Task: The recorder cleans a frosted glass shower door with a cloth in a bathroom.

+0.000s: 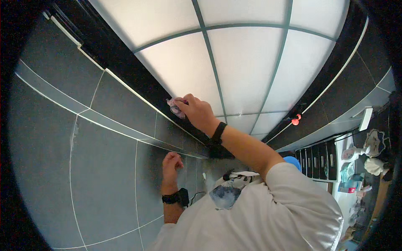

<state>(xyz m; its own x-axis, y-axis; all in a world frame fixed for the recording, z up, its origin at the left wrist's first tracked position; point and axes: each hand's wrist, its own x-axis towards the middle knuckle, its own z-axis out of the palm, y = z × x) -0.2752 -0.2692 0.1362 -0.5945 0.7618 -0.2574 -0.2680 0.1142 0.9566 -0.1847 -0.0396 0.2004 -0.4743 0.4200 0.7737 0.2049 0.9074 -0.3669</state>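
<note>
A crumpled pinkish-grey cloth (176,108) is gripped in my right hand (198,113), at the lower left edge of a door or window with frosted panes (245,69) and grey-green bars. The cloth touches the dark frame (138,72) beside the panes. My left hand (172,161) is raised near the grey tiled wall (103,175), its fingers curled; no object shows in it. Both wrists wear black bands.
Dark tiled walls stand on both sides of the frame. A red-orange object (295,119) hangs at its right edge. To the right are a black drawer unit (317,160), a blue round item (292,163), a white spray bottle (353,153) and a white counter (344,204) with clutter.
</note>
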